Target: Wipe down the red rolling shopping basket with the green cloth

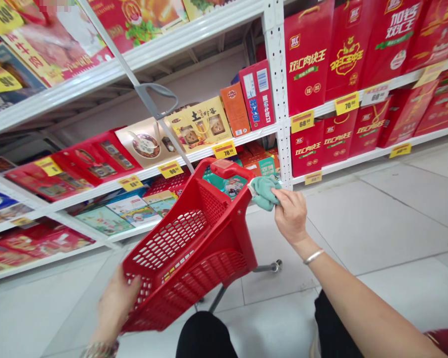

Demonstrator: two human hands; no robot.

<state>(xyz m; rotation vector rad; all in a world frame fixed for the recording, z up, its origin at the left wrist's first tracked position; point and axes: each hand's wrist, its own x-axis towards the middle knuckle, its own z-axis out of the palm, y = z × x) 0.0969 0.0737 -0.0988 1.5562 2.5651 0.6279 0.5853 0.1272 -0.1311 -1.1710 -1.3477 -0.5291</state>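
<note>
- The step in hand looks like wiping: the right hand (291,214), right of centre in the frame, pinches a bunched, pale-green soft cloth (266,194) against the right end of the curved red plastic handle (224,168).
- At lower left, the left hand (114,301) grips the end of the slatted red plastic cart basket (224,248), thumb over the wall; I can't make out all its fingertips.
- I'd judge the next stroke calls for firm cloth pressure and a steady left hand.
- The basket sits mid-frame, tilted in my view; its perforated walls show a yellow patch too small to identify.
- Upper right stand glossy red gift bags (308,59), contents hidden.
</note>
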